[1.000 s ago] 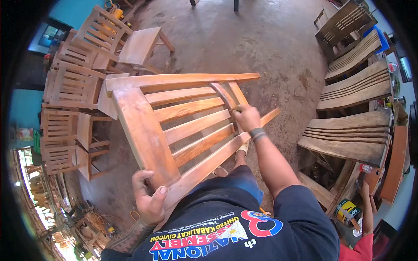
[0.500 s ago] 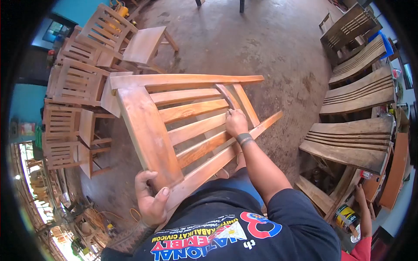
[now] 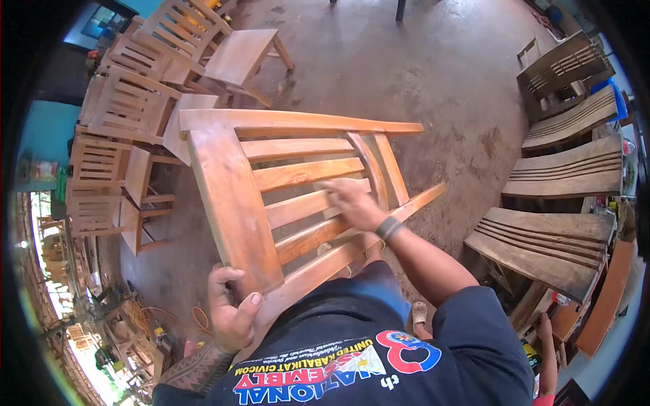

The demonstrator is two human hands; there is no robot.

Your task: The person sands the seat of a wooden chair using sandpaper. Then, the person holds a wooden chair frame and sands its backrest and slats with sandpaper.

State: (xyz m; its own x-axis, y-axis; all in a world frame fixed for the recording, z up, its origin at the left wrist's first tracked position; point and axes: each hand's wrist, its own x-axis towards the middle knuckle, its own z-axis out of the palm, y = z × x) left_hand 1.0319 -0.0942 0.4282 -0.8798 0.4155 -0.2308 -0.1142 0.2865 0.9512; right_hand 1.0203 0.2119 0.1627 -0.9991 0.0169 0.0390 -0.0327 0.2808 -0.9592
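A wooden chair back frame (image 3: 237, 196) with several slats lies slanted in front of my body. My left hand (image 3: 232, 308) grips its near-left corner, thumb on the side rail and fingers around the wide top board. My right hand (image 3: 355, 203) lies over a middle slat (image 3: 294, 208), fingers stretched along it and slightly blurred. Whether anything thin is under those fingers is hidden. Just beyond that hand, a narrow curved crosspiece (image 3: 367, 166) meets the slat ends, next to a straight crossbar (image 3: 391, 169).
Unfinished wooden chairs (image 3: 128, 101) stand in a row at left, one seat (image 3: 242, 57) jutting forward. Dark slatted wooden pieces (image 3: 542, 247) line the right side. Another person's arm (image 3: 546, 352) shows at lower right. An orange cord (image 3: 201, 318) lies on the concrete floor (image 3: 352, 74).
My right hand has slid left along the slats, its fingers going from bunched to stretched. The left hand keeps its hold on the corner. The whole view has shifted slightly.
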